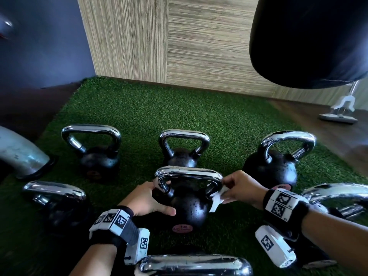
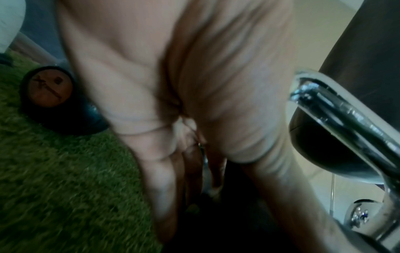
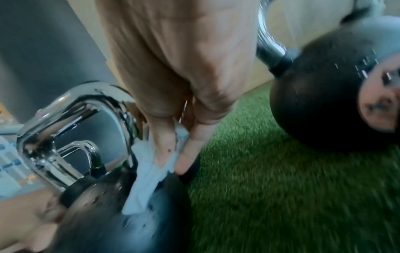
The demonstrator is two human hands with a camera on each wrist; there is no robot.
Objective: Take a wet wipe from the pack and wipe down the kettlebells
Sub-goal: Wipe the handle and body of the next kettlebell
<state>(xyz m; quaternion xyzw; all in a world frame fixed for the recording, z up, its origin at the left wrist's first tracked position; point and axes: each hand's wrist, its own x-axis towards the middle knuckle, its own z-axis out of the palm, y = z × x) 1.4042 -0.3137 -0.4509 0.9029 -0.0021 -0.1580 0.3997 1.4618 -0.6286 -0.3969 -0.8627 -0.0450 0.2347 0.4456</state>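
Seven kettlebells show in head view, all on green turf (image 1: 139, 108); black bodies, chrome handles. Centre kettlebell (image 1: 189, 206) sits nearest both hands, w/ a red label low on its near side. Left hand (image 1: 147, 200) cups its left side: thumb lies across the near face of the ball, fingers reach round toward the base of the handle (image 1: 189, 174). Right hand (image 1: 241, 188) is at the handle's right leg, fingers curled, pinching a white wet wipe (image 1: 217, 198) against the chrome; wipe's loose end hangs down onto the ball's right shoulder. Far row: three more kettlebells, left (image 1: 95, 154), mid (image 1: 183, 150), right (image 1: 278, 162). Black punching bag (image 1: 308, 40) hangs far right, wood-panel wall (image 1: 199, 46) behind.

Left wrist view, blurry: palm and fingers (image 2: 164, 179) fill the frame, pointing down onto a dark body; exact contact hard to make out. Chrome handle (image 2: 346, 119) runs along the right edge. Another kettlebell (image 2: 56, 99) w/ round orange label lies left on the turf.

Right wrist view: fingers (image 3: 190, 145) pinch the wipe (image 3: 149, 172), which drapes down the handle leg (image 3: 129, 137) onto the ball (image 3: 108, 214). A second kettlebell (image 3: 320, 106) sits right, apart.
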